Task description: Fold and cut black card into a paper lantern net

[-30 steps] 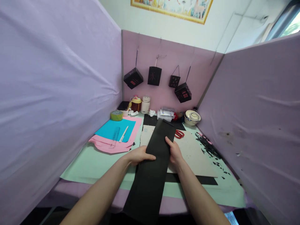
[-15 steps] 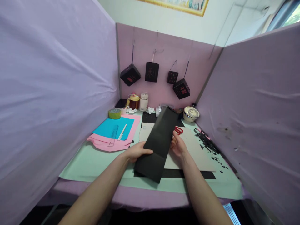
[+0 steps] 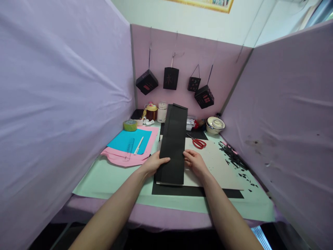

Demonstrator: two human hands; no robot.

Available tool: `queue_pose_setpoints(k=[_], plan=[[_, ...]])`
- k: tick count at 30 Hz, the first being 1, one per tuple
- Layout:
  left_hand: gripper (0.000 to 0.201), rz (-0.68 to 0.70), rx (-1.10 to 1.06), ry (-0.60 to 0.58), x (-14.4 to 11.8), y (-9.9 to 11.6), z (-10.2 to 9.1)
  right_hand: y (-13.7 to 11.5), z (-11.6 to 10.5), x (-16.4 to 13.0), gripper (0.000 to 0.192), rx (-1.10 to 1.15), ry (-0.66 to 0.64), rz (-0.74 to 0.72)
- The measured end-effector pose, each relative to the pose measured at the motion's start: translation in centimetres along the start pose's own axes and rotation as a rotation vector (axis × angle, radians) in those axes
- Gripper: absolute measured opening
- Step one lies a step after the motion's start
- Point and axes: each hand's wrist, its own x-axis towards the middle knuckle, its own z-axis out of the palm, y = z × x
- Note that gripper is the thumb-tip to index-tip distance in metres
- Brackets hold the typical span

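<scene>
brightest upper right | soft shadows | bottom dark | edges stretched

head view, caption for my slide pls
Left hand and right hand at opposite edges of a black strip, red scissors beyond.

"What hangs at the back?"
"Four black boxes, before a pink panel. A gold-framed picture shows above."
"And under the boxes?"
"A yellow-lidded jar beside a pale bottle, left; a cream bowl, right."
"Nearer, on the left?"
"A green tape roll, by a blue sheet beneath a pen and part of a clear ruler."
"Far right?"
"Black scraps, scattered on the surface."
</scene>
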Motion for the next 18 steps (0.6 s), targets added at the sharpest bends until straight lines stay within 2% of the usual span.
queue_pose_setpoints(k=[3, 8, 12, 16, 18], plan=[[0.051, 0.050, -0.010, 0.044, 0.1, 0.1, 0.1, 0.2, 0.1, 0.0, 0.031, -0.049, -0.013, -0.022], [0.046, 0.058, -0.058, 0.053, 0.1, 0.5, 0.6, 0.3, -0.1, 0.2, 0.029, -0.088, 0.015, -0.094], [0.037, 0.144, -0.186, 0.086, 0.3, 0.6, 0.6, 0.3, -0.2, 0.2, 0.028, -0.097, 0.018, -0.121], [0.039, 0.214, -0.167, 0.122, 0.8, 0.3, 0.2, 0.3, 0.0, 0.2, 0.028, -0.100, 0.032, -0.108], [0.040, 0.277, -0.170, 0.184, 1.1, 0.2, 0.0, 0.4, 0.1, 0.2, 0.033, -0.080, 0.041, -0.127]])
